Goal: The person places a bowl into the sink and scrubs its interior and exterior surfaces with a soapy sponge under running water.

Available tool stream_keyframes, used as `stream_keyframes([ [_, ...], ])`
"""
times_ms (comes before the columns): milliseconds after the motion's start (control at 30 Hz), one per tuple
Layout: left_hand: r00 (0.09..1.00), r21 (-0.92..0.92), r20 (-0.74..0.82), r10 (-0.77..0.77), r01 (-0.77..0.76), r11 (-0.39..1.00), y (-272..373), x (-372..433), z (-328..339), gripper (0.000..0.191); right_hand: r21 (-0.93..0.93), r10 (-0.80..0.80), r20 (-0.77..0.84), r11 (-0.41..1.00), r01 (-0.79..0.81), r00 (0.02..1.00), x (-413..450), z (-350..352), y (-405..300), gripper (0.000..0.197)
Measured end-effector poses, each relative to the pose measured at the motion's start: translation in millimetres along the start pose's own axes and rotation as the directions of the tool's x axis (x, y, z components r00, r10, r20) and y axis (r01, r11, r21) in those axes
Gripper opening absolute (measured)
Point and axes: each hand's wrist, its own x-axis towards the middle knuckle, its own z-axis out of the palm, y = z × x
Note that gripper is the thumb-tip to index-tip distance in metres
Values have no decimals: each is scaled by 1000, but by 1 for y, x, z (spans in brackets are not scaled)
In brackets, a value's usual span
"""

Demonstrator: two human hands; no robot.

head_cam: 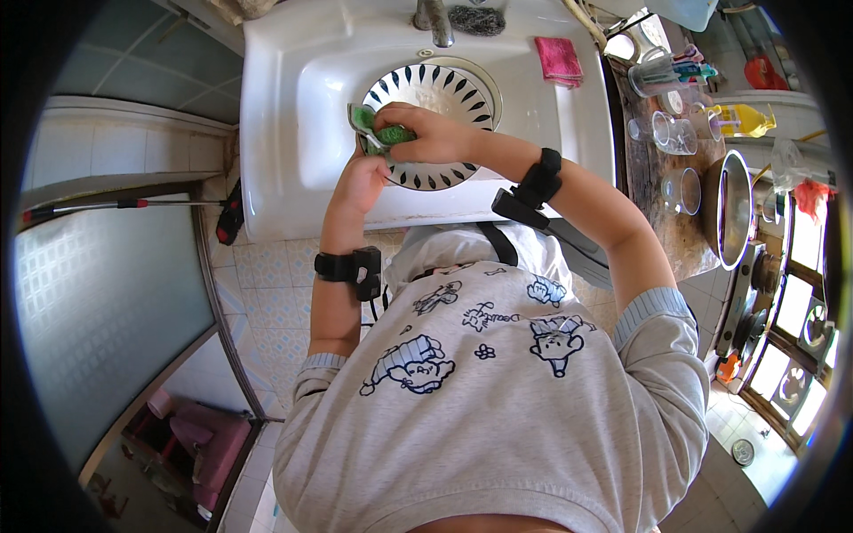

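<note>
A white bowl or deep plate with dark leaf-shaped marks round its rim (440,178) is tilted over the basin of a white ceramic sink (320,200). My left hand (363,180) grips its near left edge, the fingers partly hidden beneath. In my right hand (426,133) is a green scrubbing cloth or pad (398,136), pressed at the bowl's left rim. Behind the bowl, a second pale round dish (492,80) shows partly in the basin.
A metal faucet (438,25) and a steel wool scourer (477,21) are at the sink's back. A folded pink cloth (558,61) lies on the right ledge. Clear cups (681,190), a yellow pump bottle (750,120) and a metal basin (732,210) stand on the wooden counter at right.
</note>
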Motion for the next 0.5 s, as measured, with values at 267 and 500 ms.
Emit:
stream_keyframes([
  [267, 975, -183, 200, 94, -57, 981, -11, 6, -14, 59, 35, 201, 109, 978, -206, 973, -2, -6, -23, 39],
  [500, 932, -588, 357, 62, 172, 790, 4, 5, 7, 48, -9, 168, 105, 986, -168, 980, -13, -3, -25, 46],
])
